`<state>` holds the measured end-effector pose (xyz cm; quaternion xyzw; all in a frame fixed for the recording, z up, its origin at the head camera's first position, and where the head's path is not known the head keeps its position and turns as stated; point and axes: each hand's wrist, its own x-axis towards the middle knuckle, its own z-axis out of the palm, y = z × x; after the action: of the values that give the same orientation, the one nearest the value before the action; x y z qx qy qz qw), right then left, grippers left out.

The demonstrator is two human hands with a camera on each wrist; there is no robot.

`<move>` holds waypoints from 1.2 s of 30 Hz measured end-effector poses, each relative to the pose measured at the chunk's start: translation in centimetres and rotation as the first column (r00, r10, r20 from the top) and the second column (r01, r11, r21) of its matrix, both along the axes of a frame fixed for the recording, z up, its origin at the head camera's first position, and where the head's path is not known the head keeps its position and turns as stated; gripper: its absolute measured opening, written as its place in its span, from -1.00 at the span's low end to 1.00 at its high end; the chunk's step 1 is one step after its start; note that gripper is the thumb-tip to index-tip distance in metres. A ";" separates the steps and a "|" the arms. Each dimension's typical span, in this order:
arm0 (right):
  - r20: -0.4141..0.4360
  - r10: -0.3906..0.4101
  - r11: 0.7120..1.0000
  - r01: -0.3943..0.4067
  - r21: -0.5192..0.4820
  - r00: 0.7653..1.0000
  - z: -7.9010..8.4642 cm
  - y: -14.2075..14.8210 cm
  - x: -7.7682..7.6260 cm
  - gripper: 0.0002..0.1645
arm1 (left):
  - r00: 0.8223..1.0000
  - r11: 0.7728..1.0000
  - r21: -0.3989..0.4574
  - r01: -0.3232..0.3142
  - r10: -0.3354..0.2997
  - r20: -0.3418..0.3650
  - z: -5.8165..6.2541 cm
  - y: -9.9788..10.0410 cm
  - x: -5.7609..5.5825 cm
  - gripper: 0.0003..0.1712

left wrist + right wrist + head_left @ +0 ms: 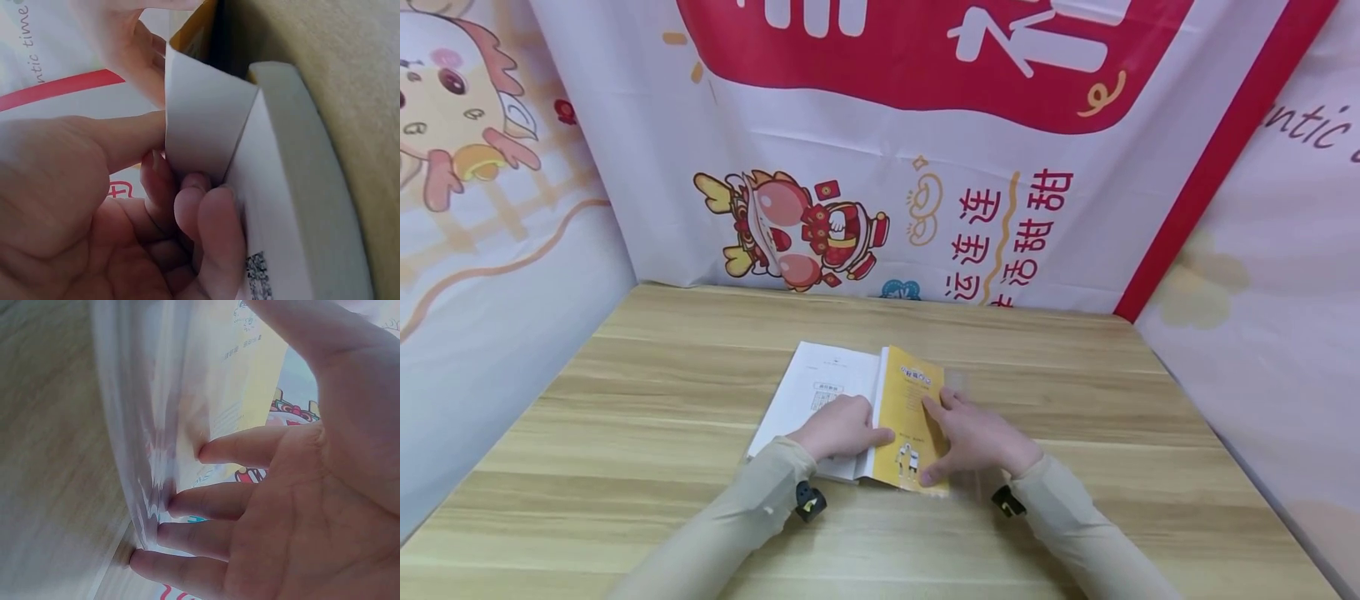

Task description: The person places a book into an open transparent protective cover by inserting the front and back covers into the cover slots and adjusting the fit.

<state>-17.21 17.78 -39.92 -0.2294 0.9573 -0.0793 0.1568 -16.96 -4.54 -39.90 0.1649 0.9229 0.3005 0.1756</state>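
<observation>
A thick book (pixel 831 360) lies open on the wooden table, white page showing at left. Its yellow cover (pixel 897 408) is turned out to the right, with small print and a drawn figure. My left hand (pixel 838 427) pinches this cover at the fold, thumb over the yellow face and fingers curled on the white inner side (pixel 203 119). A clear plastic film (pixel 147 425) extends past the cover's right edge. With fingers spread, my right hand (pixel 981 435) touches the film and cover; its fingertips press along the film in the right wrist view.
The wooden table (pixel 685 400) surrounds the book on all sides. Behind it hangs a printed white and red cloth (pixel 865 125), with more printed cloth at the left and right sides. A dark wrist camera (pixel 809 502) sits on my left wrist.
</observation>
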 end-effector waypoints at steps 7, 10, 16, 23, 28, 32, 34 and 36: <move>-0.002 0.011 1.000 -0.011 -0.005 1.000 0.2 0.0 0.2 0.44 | 0.999 1.000 -0.015 0.002 -0.002 -0.039 0.1 0.1 0.2 -0.68; 0.001 0.008 1.000 -0.008 -0.011 1.000 0.2 0.1 0.3 0.43 | 0.998 0.999 -0.031 -0.012 0.010 -0.066 -0.1 0.5 0.3 -0.68; 0.012 0.008 1.000 -0.007 -0.013 1.000 0.1 0.2 0.2 0.44 | 1.000 1.000 -0.001 -0.024 0.024 0.005 0.0 0.2 0.1 -0.64; 0.027 -0.002 1.000 0.003 -0.018 1.000 0.2 0.0 0.1 0.43 | 0.999 1.000 0.020 -0.017 0.016 0.048 -0.3 -0.3 -0.3 -0.62; 0.033 -0.008 1.000 0.009 -0.015 0.999 0.3 -0.1 0.2 0.43 | 1.000 1.000 0.004 -0.013 0.013 0.026 -0.3 -0.3 -0.2 -0.62; 0.031 -0.014 1.000 0.014 -0.017 0.999 0.4 -0.2 0.2 0.43 | 1.000 1.000 -0.004 -0.005 0.005 0.002 -0.3 -0.1 -0.2 -0.64; 0.028 -0.013 1.000 0.014 -0.015 1.000 0.3 -0.2 0.3 0.43 | 1.000 1.000 -0.009 -0.003 0.003 -0.011 -0.4 0.0 -0.2 -0.64; 0.023 -0.013 1.000 0.014 -0.013 1.000 0.4 -0.2 0.3 0.43 | 1.000 1.000 -0.019 0.001 -0.002 -0.028 -0.5 0.1 -0.3 -0.64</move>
<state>-16.93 17.60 -39.56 -0.2231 0.9565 -0.0894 0.1655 -17.25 -4.43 -40.44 0.1681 0.9280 0.2892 0.1643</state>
